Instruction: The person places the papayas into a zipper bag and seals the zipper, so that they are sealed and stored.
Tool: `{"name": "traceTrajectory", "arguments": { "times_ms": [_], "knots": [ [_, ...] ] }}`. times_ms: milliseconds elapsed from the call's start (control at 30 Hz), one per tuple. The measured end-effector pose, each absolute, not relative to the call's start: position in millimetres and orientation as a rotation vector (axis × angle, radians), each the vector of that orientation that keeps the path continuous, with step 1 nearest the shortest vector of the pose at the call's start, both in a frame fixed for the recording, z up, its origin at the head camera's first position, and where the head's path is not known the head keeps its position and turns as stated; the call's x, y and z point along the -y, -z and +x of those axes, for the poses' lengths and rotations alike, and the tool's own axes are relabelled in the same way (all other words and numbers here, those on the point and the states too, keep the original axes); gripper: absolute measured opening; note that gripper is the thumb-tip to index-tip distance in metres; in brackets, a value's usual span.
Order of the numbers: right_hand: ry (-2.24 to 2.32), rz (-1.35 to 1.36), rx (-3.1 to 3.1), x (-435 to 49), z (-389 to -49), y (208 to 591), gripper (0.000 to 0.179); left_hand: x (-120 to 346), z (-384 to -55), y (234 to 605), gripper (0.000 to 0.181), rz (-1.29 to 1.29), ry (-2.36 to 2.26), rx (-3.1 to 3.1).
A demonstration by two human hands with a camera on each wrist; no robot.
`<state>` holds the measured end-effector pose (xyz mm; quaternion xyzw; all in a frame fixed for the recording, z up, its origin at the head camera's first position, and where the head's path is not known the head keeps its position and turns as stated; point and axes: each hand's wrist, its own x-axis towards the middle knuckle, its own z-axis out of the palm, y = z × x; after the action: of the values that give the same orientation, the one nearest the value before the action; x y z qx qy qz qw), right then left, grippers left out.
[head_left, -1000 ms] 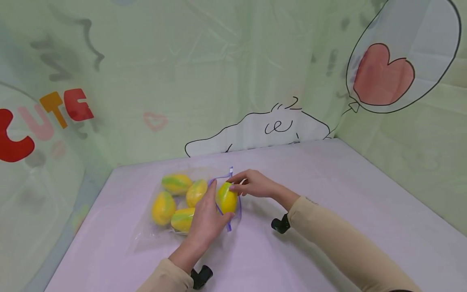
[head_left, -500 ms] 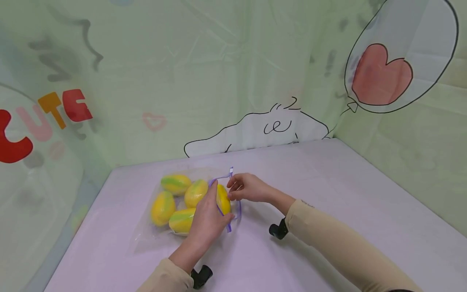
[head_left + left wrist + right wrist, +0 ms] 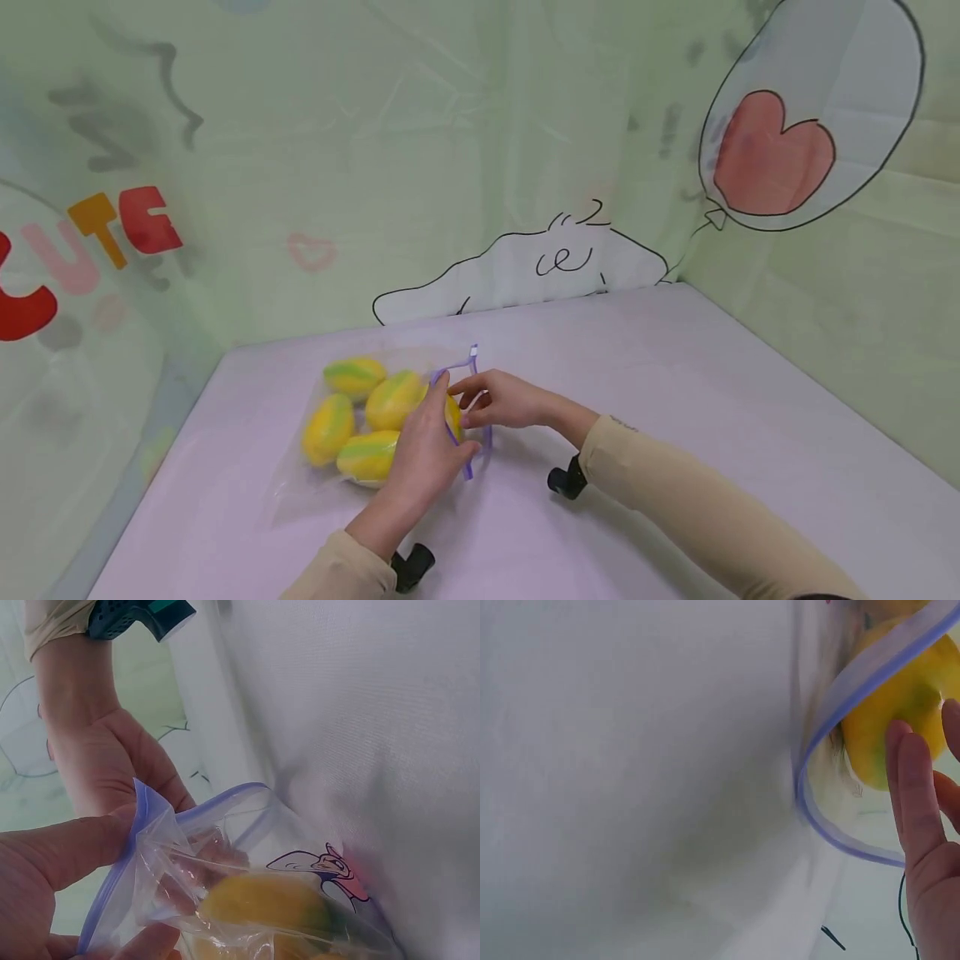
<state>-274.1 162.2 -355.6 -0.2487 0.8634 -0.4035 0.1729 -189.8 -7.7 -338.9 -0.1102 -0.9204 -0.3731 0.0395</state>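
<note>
A clear zip bag with a purple zip edge lies on the table, holding several yellow-green mangoes. My left hand pinches the zip edge between thumb and fingers, keeping the mouth wide. Another mango sits just inside the mouth. Against it press the extended fingers of my right hand, which reach through the opening. In the head view my left hand hides part of this mango. Through the clear plastic in the left wrist view, the right fingertips show beside a mango.
The table has a pale lilac cover. A printed green curtain rises behind it and along both sides. Black wrist cameras are strapped under both sleeves.
My right hand has moved left and slightly down, pushing the mango from the mouth deeper into the bag. Mangoes inside have shifted a little left. My left hand keeps its hold.
</note>
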Motion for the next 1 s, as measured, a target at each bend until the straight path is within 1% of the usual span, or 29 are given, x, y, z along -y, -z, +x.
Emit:
{"name": "traceTrajectory", "arguments": {
  "times_ms": [133, 367, 800, 1000],
  "knots": [
    [1.191, -0.739, -2.377, -163, -274, 358, 0.05, 9, -190, 339, 0.096, -0.365, 1.14, 2.809],
    [1.281, -0.719, -2.309, -168, -273, 358, 0.05, 10, -190, 340, 0.097, -0.381, 1.151, 2.81],
    [1.288, -0.656, -2.341, -190, -273, 352, 0.047, 8, -188, 338, 0.099, -0.292, 1.123, 2.866],
    [1.31, -0.61, -2.389, -201, -276, 345, 0.04, 8, -189, 339, 0.099, -0.287, 1.139, 2.862]
  ]
}}
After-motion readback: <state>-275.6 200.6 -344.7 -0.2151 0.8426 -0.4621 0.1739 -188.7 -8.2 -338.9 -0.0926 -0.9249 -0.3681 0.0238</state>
